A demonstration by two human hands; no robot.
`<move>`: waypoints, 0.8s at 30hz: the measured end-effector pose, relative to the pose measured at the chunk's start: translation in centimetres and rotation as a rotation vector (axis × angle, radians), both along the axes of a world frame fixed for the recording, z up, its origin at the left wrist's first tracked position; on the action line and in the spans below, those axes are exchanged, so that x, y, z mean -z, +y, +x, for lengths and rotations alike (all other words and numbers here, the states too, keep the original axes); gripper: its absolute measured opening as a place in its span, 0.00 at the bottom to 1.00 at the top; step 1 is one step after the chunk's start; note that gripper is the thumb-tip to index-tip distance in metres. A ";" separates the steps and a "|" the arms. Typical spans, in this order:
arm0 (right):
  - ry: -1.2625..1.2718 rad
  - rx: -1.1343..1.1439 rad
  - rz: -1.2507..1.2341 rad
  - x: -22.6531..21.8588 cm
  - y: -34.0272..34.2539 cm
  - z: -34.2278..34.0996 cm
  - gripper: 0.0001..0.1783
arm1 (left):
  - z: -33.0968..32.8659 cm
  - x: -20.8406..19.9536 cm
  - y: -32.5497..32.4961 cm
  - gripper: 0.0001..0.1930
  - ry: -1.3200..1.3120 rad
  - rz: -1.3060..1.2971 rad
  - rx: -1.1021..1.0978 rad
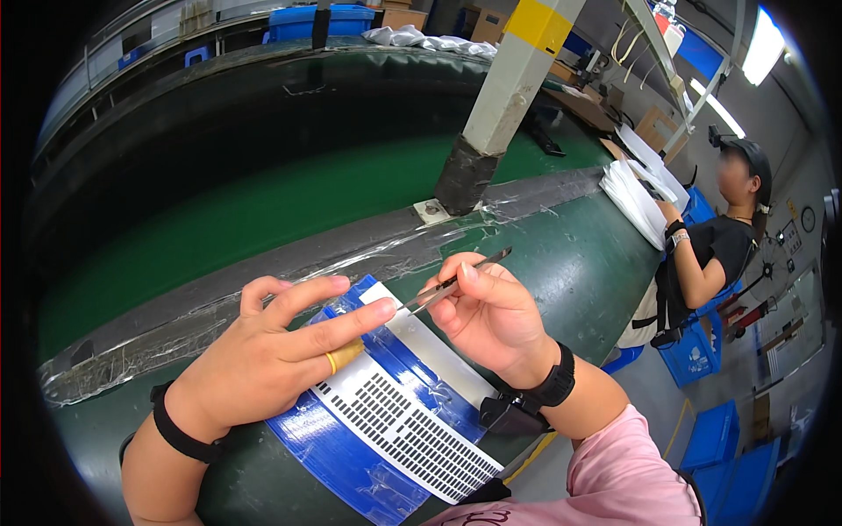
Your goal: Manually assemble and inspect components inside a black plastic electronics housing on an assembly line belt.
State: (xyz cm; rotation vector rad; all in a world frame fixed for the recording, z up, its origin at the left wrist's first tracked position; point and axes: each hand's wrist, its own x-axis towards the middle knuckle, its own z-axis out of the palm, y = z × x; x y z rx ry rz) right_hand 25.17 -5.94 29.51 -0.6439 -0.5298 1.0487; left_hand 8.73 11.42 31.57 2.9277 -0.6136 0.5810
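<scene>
Green taped workbench [561,254] (workshop), left hand [272,355] spread on blue strip [351,456], right hand [491,316] pinching tweezers [456,280].

Left hand [263,355]: black band at wrist, yellow rubber cot on one finger. Right hand [491,316]: black strap at wrist with a black box-shaped unit clipped underneath. Pink sleeve [627,465] covers right upper arm
</scene>
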 end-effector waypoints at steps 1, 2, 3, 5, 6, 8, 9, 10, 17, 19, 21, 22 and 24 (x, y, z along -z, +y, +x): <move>0.001 0.000 -0.002 0.0 0.0 0.0 0.10 | 0.0 0.0 0.0 0.15 -0.006 0.000 0.001; 0.001 -0.001 -0.004 0.1 0.0 0.0 0.10 | 0.0 0.0 -0.1 0.15 -0.006 0.000 0.001; 0.002 -0.001 -0.004 0.1 0.0 0.0 0.10 | -0.1 -0.1 -0.1 0.15 0.000 0.007 -0.004; 0.009 -0.007 -0.011 0.0 -0.1 0.0 0.09 | -0.1 -0.2 -0.1 0.15 0.006 0.014 -0.007; 0.008 -0.006 -0.011 0.0 -0.1 0.0 0.09 | -0.1 -0.2 -0.1 0.15 0.005 0.020 -0.005; 0.043 -0.033 -0.009 0.0 -0.1 -0.1 0.09 | -0.1 -0.2 -0.2 0.15 0.007 0.026 -0.005; 0.044 -0.033 -0.009 0.0 -0.1 -0.1 0.09 | -0.1 -0.1 -0.2 0.14 -0.008 0.026 -0.017; 0.089 -0.062 -0.019 0.0 -0.2 -0.2 0.09 | -0.2 -0.1 -0.3 0.13 -0.023 0.027 -0.029; 0.347 -0.172 -0.064 0.4 -0.5 -0.3 0.08 | 0.2 0.3 -0.7 0.13 -0.148 0.049 -0.111; 0.373 -0.188 -0.057 0.4 -0.6 -0.3 0.08 | 0.2 0.4 -0.7 0.16 -0.164 0.068 -0.120; 0.398 -0.204 -0.051 0.2 -0.7 -0.4 0.08 | 0.2 0.4 -0.7 0.18 -0.162 0.060 -0.117; 0.411 -0.213 -0.050 0.2 -0.7 -0.4 0.08 | 0.2 0.4 -0.7 0.19 -0.161 0.054 -0.114; 0.424 -0.221 -0.051 0.1 -0.7 -0.5 0.08 | 0.1 0.4 -0.8 0.19 -0.166 0.053 -0.114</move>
